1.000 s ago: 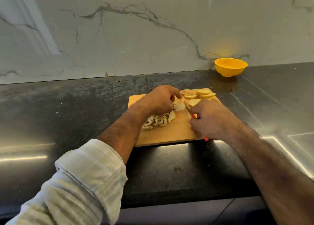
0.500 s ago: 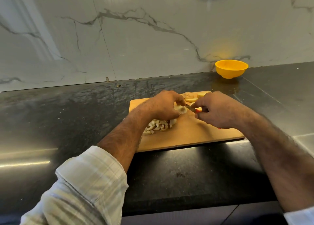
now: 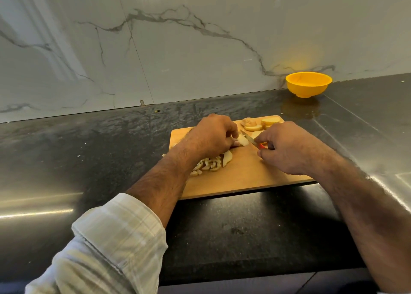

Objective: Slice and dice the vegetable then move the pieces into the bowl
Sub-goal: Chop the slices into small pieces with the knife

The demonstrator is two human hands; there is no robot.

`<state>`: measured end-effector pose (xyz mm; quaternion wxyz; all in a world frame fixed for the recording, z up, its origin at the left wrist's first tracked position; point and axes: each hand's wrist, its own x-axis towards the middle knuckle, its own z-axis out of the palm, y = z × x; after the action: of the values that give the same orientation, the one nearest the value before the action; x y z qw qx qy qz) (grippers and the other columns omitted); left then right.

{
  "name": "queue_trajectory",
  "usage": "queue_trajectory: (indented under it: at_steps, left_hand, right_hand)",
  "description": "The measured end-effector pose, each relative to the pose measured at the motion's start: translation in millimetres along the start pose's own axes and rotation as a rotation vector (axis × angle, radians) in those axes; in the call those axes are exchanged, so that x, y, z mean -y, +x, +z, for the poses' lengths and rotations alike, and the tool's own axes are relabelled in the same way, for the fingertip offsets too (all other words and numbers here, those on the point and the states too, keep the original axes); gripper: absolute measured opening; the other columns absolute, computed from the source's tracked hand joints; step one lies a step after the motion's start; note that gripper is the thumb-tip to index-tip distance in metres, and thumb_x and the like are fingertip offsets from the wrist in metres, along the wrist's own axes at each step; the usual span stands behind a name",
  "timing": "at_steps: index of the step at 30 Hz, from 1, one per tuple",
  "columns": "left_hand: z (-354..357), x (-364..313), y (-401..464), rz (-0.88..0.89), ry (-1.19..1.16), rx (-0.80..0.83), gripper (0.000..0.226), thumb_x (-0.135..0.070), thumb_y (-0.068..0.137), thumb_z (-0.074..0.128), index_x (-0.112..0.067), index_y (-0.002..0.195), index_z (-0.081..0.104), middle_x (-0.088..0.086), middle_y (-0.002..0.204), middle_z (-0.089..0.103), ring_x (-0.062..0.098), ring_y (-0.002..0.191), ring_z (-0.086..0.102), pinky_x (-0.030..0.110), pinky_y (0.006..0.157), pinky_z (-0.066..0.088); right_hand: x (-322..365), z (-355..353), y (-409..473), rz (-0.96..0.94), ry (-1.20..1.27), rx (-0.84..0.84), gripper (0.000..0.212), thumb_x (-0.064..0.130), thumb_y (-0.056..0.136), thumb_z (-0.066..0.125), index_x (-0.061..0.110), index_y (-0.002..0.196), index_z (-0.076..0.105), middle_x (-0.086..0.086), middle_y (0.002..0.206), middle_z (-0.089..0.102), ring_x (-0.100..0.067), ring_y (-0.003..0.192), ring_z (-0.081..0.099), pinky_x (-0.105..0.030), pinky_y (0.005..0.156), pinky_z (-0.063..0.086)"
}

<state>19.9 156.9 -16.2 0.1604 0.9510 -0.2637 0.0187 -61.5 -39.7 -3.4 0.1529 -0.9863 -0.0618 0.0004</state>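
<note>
The slice (image 3: 242, 140) lies mid-board on the cutting board (image 3: 244, 178), pinned by the left hand (image 3: 213, 136); the right hand (image 3: 287, 148) is clamped on the knife (image 3: 250, 139), blade touching it. Dicing is underway. Next, short downward cuts, then carrying the pieces (image 3: 210, 164) to the bowl (image 3: 308, 84) at the table's far edge.

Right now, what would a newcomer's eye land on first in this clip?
Both hands meet mid-board: the left hand pins a slice while the right hand works a knife into it. A diced pile lies on the wooden cutting board, and the yellow bowl sits by the far wall.
</note>
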Motion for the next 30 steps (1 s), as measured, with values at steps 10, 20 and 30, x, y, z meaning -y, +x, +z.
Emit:
queue_trajectory:
  at_steps: [10,20,30]
  left_hand:
    - [2.2,-17.3,-7.6,0.009,0.165,-0.113,0.030,-0.052,0.097,0.069,-0.033,0.120,0.073,-0.015,0.110,0.066,0.011,0.111,0.054,0.050,0.115,0.035]
    - [-1.3,-9.1,-4.8,-0.038,-0.052,0.031,0.020,-0.033,0.098,0.075,-0.032,0.118,0.075,-0.013,0.113,0.060,0.010,0.107,0.061,0.029,0.088,0.055]
    - [3.0,-18.9,-5.2,-0.079,-0.020,-0.051,0.019,-0.038,0.096,0.076,-0.033,0.115,0.076,-0.005,0.126,0.067,0.014,0.113,0.059,0.041,0.100,0.057]
  right_hand:
    - [1.8,6.6,2.7,-0.027,0.008,-0.114,0.039,0.036,0.098,0.065,0.031,0.136,0.068,0.004,0.124,0.069,-0.013,0.099,0.058,-0.028,0.080,0.051]
    - [-1.9,2.4,0.2,0.013,0.030,-0.070,0.038,0.034,0.097,0.069,0.031,0.136,0.068,0.008,0.107,0.062,-0.014,0.095,0.059,-0.026,0.075,0.050]
    - [1.4,3.9,0.9,0.031,-0.046,-0.064,0.040,0.036,0.098,0.066,0.032,0.137,0.066,0.011,0.103,0.055,-0.015,0.097,0.058,-0.028,0.078,0.052]
